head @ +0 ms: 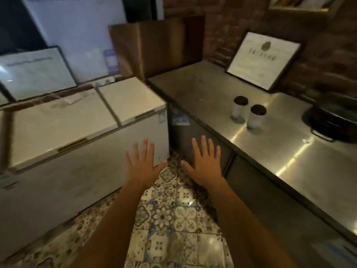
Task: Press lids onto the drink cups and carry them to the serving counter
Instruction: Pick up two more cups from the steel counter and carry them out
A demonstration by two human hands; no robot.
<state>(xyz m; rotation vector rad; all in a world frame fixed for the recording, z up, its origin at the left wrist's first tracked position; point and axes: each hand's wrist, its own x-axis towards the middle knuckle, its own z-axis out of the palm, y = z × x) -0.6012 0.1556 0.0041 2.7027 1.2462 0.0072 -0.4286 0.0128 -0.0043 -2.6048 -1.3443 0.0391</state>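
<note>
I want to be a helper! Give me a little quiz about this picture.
1. How many cups stand on the counter?
2. True or false: the left hand holds a cup.
3. What stands behind the cups, by the brick wall? A: a frame. B: a broom. C: a ladder.
Key: 1 two; 2 false, it is open and holds nothing; 3 A.

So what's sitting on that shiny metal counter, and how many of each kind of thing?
On the counter:
White cups with dark tops: 2
Framed certificate, leaning on the brick wall: 1
Dark pot at the right edge: 1
Total: 4
</note>
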